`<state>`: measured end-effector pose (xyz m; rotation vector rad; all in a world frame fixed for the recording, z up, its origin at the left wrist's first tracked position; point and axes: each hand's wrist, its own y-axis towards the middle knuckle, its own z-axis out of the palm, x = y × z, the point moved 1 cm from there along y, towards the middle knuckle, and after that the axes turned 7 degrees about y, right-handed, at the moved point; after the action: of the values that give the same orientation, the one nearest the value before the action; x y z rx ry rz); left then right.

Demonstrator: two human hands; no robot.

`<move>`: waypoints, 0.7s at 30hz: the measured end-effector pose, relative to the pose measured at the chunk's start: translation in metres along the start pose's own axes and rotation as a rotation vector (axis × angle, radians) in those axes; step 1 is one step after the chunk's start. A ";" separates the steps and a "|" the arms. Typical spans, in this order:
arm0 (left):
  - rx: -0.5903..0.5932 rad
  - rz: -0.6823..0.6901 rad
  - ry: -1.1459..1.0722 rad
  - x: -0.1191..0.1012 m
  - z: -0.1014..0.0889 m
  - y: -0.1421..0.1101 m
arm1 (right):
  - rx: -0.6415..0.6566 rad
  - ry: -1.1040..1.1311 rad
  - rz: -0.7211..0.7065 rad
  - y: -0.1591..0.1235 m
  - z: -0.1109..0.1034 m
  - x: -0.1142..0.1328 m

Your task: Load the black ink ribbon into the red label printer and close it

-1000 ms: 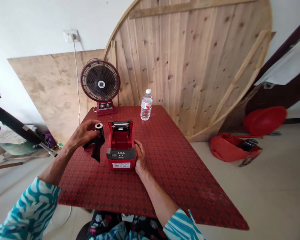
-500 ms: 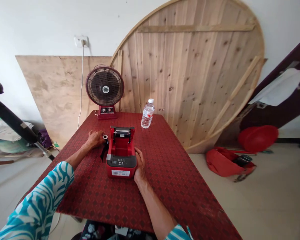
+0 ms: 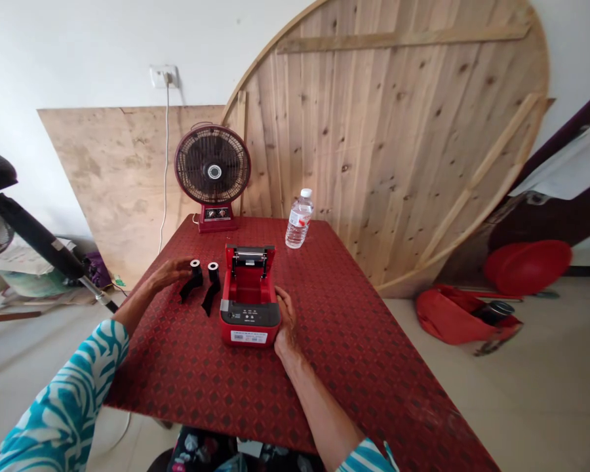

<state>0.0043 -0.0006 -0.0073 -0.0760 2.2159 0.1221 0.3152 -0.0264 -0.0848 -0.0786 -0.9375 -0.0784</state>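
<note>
- From where I stand, the left hand (image 3: 176, 271) is by the left black roll (image 3: 193, 282), fingers slightly apart; I can't tell whether they touch it.
- The right black roll (image 3: 211, 288) stands upright beside it. Both look light, their dangling ends limp and perhaps slick; best pinched round the upright part.
- The red printer (image 3: 250, 337) sits on the table (image 3: 373, 367), lid raised. Probably stiff and moderately heavy; hold its lower sides, sparing the hinge.
- The right hand (image 3: 286, 321) lies along its right side, fingers close together; how firmly, I can't tell.
</note>
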 end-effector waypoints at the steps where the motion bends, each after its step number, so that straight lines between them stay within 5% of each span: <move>1: 0.027 0.001 -0.024 0.001 0.004 -0.001 | -0.001 0.000 -0.002 0.000 0.000 0.000; 7: 0.002 -0.012 -0.089 0.004 0.023 0.002 | 0.004 0.019 -0.003 -0.001 0.001 0.001; 12: -0.087 -0.033 -0.138 0.000 0.009 -0.014 | 0.016 0.003 -0.019 0.001 -0.001 -0.001; 16: -0.088 -0.031 -0.232 -0.032 0.002 -0.038 | 0.021 0.009 -0.037 0.003 -0.002 -0.005; 21: 0.162 0.202 -0.045 -0.097 0.033 -0.053 | 0.043 0.034 -0.026 0.002 0.000 -0.007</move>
<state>0.0938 -0.0482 0.0467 0.2386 2.1756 0.0540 0.3114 -0.0239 -0.0900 -0.0254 -0.9061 -0.0837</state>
